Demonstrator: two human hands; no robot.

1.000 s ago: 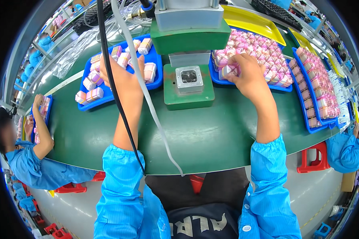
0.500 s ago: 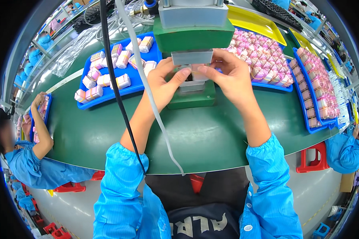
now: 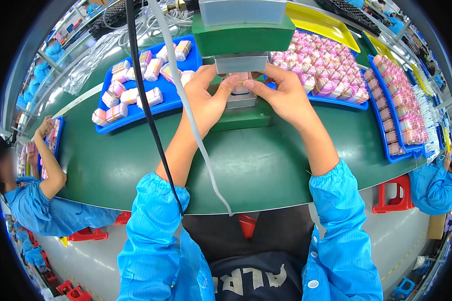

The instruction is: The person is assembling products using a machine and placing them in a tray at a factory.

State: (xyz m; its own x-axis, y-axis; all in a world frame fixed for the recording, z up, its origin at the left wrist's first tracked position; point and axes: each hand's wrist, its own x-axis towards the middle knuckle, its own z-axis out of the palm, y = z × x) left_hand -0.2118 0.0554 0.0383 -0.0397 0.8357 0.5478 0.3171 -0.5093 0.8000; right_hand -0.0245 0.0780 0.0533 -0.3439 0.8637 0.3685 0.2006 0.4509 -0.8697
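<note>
A bench press with a green upper head (image 3: 243,41) stands straight ahead of me, its grey upper block (image 3: 241,63) hanging over a metal lower seat (image 3: 241,102). In the gap between them sits a small pinkish block (image 3: 242,76), mostly covered by my fingers. My left hand (image 3: 206,103) pinches it from the left, thumb on its near face. From the right, my right hand (image 3: 285,100) grips it too, the thumb tip close to the other thumb. The fingertips behind the block are hidden by the press.
At left, a blue tray (image 3: 130,119) holds loose pink-and-white wrapped blocks; another blue tray (image 3: 339,104) at right is densely filled. More filled trays (image 3: 397,154) stand far right. A black cable (image 3: 148,120) and a grey hose (image 3: 198,138) hang before my left arm. Co-workers sit on both sides.
My thumbs have come closer together, and the pinkish block has shifted slightly left to the middle of the gap. The whole view has moved a little.
</note>
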